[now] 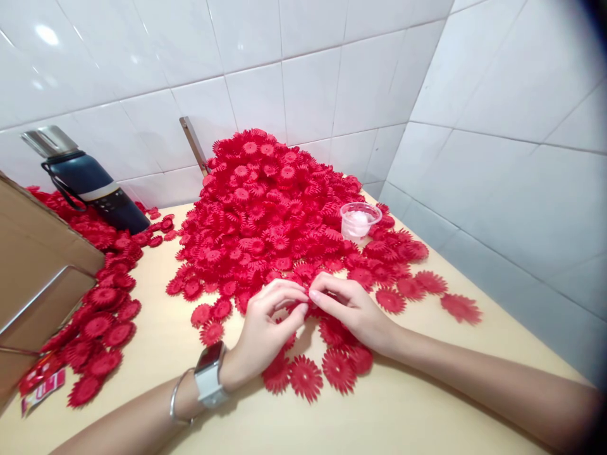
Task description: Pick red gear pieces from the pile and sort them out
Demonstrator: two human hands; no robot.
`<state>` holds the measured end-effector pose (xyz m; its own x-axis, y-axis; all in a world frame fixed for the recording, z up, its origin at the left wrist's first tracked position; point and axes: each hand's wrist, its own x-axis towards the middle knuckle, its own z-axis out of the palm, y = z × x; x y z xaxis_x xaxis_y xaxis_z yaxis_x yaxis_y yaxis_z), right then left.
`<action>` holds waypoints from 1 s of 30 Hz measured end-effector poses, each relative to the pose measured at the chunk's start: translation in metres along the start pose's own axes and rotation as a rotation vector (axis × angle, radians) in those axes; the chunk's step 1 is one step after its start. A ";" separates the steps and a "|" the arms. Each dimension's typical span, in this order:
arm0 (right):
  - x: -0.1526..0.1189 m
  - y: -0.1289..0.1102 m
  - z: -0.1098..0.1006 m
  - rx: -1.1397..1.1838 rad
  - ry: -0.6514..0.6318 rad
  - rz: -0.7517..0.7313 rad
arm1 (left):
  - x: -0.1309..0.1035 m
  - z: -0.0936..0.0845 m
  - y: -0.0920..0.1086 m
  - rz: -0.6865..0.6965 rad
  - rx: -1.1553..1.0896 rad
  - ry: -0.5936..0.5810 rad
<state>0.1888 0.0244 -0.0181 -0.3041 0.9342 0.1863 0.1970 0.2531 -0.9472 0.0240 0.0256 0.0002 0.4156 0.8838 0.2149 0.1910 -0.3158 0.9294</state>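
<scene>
While flat red flower-shaped pieces with jagged edges lay beneath the left hand and the right hand and on their near side, the fingertips of the two hands came nearly together above them. Each hand had its thumb and fingers bent close to one another; whether either was clamped on a piece could not be told, the spot being small and blurred. Just beyond both hands rose a tall heap of the same red pieces, with loose ones scattered to the right of the right hand. Past that hand, at the heap's edge, a clear plastic cup held something white.

Behind the left hand, its wrist bore a watch with a dark face and pale band and a thin silver bangle. Well to the left of that hand spread more red pieces, beside a brown cardboard box. Farther off stood a dark blue bottle with a silver cap. A pale yellow surface lay under the hands, and a white tiled wall closed off the far side.
</scene>
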 end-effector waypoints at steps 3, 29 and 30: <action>0.000 -0.001 0.000 -0.037 -0.005 -0.011 | 0.000 0.000 0.001 -0.012 -0.004 -0.004; 0.004 0.007 -0.002 0.127 0.370 0.149 | 0.001 0.000 -0.009 -0.009 0.085 0.354; 0.004 0.007 -0.002 0.142 0.351 0.143 | 0.001 0.000 -0.007 -0.008 0.083 0.341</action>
<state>0.1906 0.0306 -0.0236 0.0591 0.9928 0.1045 0.0760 0.0999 -0.9921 0.0234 0.0287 -0.0066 0.0953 0.9465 0.3082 0.2709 -0.3226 0.9069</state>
